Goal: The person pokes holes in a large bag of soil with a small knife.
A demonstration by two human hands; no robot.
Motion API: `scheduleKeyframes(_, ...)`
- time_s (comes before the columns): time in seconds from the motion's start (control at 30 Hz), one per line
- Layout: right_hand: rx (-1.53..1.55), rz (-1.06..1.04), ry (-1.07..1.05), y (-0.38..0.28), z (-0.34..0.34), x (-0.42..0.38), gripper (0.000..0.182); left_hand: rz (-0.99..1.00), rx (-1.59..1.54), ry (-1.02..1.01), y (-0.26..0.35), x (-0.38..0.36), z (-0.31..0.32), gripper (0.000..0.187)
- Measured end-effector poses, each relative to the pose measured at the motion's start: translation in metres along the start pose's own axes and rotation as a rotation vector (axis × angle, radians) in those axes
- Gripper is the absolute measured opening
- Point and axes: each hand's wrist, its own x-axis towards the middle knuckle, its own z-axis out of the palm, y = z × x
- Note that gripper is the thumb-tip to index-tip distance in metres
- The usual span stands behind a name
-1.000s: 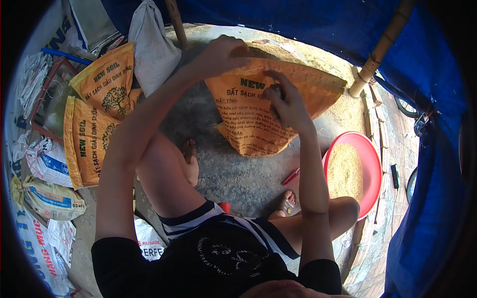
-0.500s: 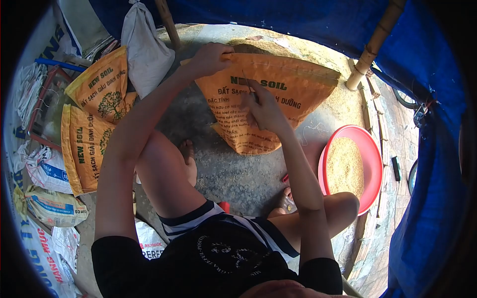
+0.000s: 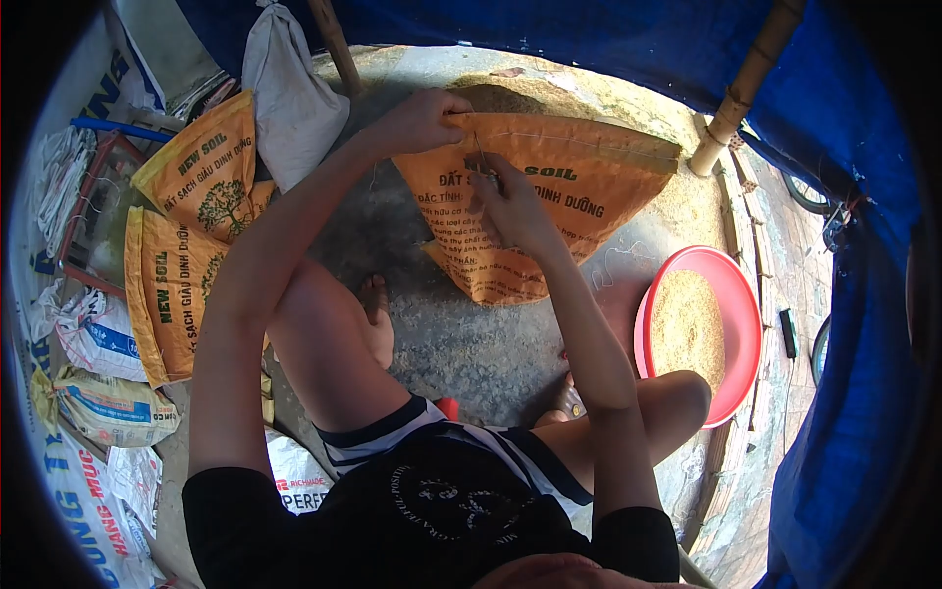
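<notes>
An orange printed sack (image 3: 559, 162) with NEW SOIL lettering hangs in front of me, a pale line of stitching along its top edge. My left hand (image 3: 427, 118) is closed on the sack's top left corner. Just below that corner, my right hand (image 3: 515, 206) grips a thin pointed tool (image 3: 478, 144), its tip at the stitched edge. The fingers hide most of the tool's handle, so I cannot make out its exact kind.
To the right stands a pink basin (image 3: 751, 339) of yellowish grain or husk. More orange sacks (image 3: 162, 294) and a white sack (image 3: 289, 108) lie on the left. A bamboo pole (image 3: 741, 93) and blue tarp (image 3: 839, 393) border the right side.
My right hand has moved slightly left, bringing the tool's tip closer to the sack's top edge. The left hand keeps its grip on the corner.
</notes>
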Motion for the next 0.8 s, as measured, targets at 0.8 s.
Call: scheduleKeyframes(0.8, -0.002, 0.044, 0.084, 0.024, 0.005, 0.008, 0.027, 0.372, 0.190, 0.305, 0.025, -0.013, 0.031, 0.018)
